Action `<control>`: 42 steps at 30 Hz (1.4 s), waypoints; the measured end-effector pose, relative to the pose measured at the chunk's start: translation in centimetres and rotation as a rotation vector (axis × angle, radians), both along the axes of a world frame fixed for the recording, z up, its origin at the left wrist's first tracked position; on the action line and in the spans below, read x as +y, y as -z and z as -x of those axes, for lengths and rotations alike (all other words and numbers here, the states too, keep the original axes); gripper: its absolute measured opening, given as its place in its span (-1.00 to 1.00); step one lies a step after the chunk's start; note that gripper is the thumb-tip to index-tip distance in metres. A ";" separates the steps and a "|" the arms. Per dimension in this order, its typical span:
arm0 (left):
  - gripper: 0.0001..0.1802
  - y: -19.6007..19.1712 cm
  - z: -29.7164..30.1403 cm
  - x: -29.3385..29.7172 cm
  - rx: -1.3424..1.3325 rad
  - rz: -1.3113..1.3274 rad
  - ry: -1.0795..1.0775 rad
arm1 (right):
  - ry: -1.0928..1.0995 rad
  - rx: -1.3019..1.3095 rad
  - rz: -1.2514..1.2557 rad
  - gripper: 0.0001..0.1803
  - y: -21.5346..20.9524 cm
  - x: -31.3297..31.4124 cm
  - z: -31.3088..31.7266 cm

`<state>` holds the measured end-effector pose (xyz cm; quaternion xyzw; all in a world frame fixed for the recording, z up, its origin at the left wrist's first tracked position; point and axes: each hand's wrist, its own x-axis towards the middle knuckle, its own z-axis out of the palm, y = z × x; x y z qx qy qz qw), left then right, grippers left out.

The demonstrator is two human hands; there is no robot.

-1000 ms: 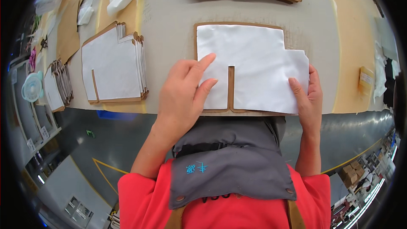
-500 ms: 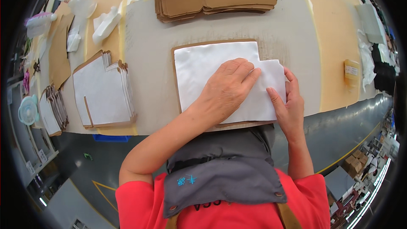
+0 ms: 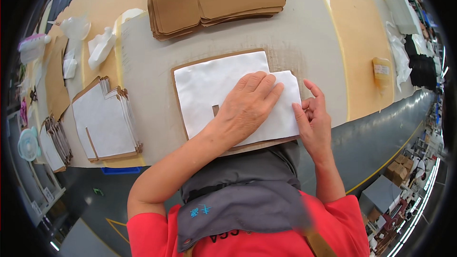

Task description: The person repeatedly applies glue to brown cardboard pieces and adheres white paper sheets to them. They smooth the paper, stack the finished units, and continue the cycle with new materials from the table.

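A white sheet (image 3: 197, 81) with a stepped notch in its far right side lies on a brown sheet (image 3: 173, 88) of similar outline, whose edge shows around it. My left hand (image 3: 250, 104) rests flat on the white sheet, fingers stretched out below the notch. Beside that wrist a small slot in the white sheet shows brown. My right hand (image 3: 315, 119) is at the sheet's right edge. Its thumb tip touches or nearly touches that edge, the index finger is stretched out, and the other fingers are curled without anything visible in them.
A thick stack of brown sheets (image 3: 216, 0) lies at the far side. At left are a stack of white-faced notched pieces (image 3: 102, 123) and a smaller stack (image 3: 51, 143). White plastic bottles (image 3: 101, 47) stand behind them. A yellowish block (image 3: 381, 69) sits at right.
My right hand has loosened from the sheet's right edge, its index finger now raised off it. My left hand stays flat on the sheet, its wrist now uncovering the slot. The whole view has shifted.
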<state>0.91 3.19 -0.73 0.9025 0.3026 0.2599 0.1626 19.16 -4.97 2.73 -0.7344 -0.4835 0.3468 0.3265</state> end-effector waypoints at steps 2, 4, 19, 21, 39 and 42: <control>-0.55 0.1 -0.3 0.0 0.018 -0.006 0.019 | -0.009 -0.023 -0.003 -0.40 -0.1 -0.1 0.0; -0.56 0.2 -0.5 0.1 0.032 -0.018 0.038 | -0.024 -0.056 -0.002 -0.41 -0.2 -0.3 -0.2; -0.52 0.5 -0.4 -0.5 0.026 -0.013 0.122 | -0.566 -0.599 -0.391 -0.60 0.6 -4.6 -3.9; -0.51 0.4 -0.4 -0.4 0.005 -0.001 0.127 | -0.589 -0.611 -0.372 -0.58 1.3 -4.9 -4.2; -0.47 -2.7 14.7 -6.2 0.106 0.091 -0.075 | -0.902 -0.573 -0.379 -0.35 0.9 -3.6 1.0; -0.50 -2.3 15.3 -7.9 0.149 0.068 -0.047 | -0.965 -0.613 -0.341 -0.27 1.1 -3.6 1.3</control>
